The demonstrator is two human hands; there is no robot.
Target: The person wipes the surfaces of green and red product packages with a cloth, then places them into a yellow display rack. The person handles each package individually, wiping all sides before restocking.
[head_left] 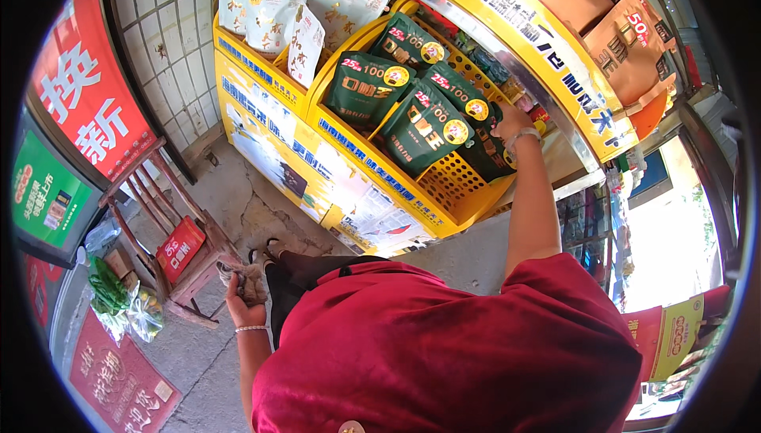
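Clasped in the left hand [238, 308] was a rag [251, 281]; whether the right hand [514, 121] gripped the end pouch [488, 160] in the rack [448, 187], one could not tell. Reaching among the pouches [422, 133] seemed the step; shifting one called for a sure hold.

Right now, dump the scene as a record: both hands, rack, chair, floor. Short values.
left_hand: the left hand holds a crumpled grey-brown cloth, beside the chair
right_hand: the right hand reaches into the rack at a dark green pouch; grip partly hidden
rack: yellow display rack, with more dark green pouches in its perforated tray
rack_left_section: silver-white pouches
chair: wooden chair, a red rectangular item on it
floor: green vegetables and a clear plastic bag left of the chair
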